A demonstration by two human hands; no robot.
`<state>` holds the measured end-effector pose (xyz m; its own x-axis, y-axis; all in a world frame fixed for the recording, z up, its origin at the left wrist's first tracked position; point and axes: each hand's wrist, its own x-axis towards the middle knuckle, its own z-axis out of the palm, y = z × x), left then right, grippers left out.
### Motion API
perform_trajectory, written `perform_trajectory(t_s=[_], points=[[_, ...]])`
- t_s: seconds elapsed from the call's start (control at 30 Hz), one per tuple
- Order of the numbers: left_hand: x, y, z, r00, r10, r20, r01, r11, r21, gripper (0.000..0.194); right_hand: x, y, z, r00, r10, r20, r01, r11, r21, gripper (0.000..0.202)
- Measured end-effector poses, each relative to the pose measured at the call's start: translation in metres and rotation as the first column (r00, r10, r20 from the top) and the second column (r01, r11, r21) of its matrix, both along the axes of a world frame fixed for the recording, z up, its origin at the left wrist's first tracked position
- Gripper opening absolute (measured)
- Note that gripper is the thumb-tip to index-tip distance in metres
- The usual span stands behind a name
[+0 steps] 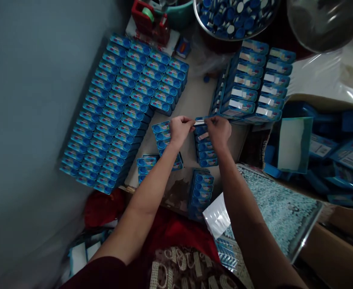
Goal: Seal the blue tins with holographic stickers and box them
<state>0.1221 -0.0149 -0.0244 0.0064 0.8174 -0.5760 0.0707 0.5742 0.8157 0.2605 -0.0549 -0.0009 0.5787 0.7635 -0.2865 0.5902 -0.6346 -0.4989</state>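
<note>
A short white strip (199,123) is stretched between my two hands. My left hand (180,129) pinches its left end and my right hand (220,130) pinches the right end. The strip lies over the far end of a row of small blue packs (207,155), seemingly touching the top one; my fingers hide part of that contact. Another pale strip (203,136) sits on a pack just below. To the left, partly behind my left wrist, is a loose group of blue packs (161,135).
Stacked blue packs (113,108) fill the table's left side. Packs bearing white strips (244,93) stand at the back right, below a metal bowl (197,16) of blue and white caps. A red tape dispenser (142,20) stands behind. On the right are a box of blue packs (345,154) and a tray of pale-blue pellets (272,204).
</note>
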Motion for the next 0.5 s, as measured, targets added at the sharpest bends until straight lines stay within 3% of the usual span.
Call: perform_trajectory(t_s=[0.37,0.5], points=[[0.002,0.002,-0.020,1.000,-0.002,-0.015,0.002,1.000,-0.006,0.014,0.000,0.006,-0.008,1.000,0.022,0.019,-0.021,0.999,-0.042,0.027],[0.012,0.001,-0.031,0.999,0.030,0.026,-0.028,0.994,-0.102,0.017,-0.003,0.009,-0.008,0.999,0.002,0.039,0.000,0.998,-0.057,0.021]])
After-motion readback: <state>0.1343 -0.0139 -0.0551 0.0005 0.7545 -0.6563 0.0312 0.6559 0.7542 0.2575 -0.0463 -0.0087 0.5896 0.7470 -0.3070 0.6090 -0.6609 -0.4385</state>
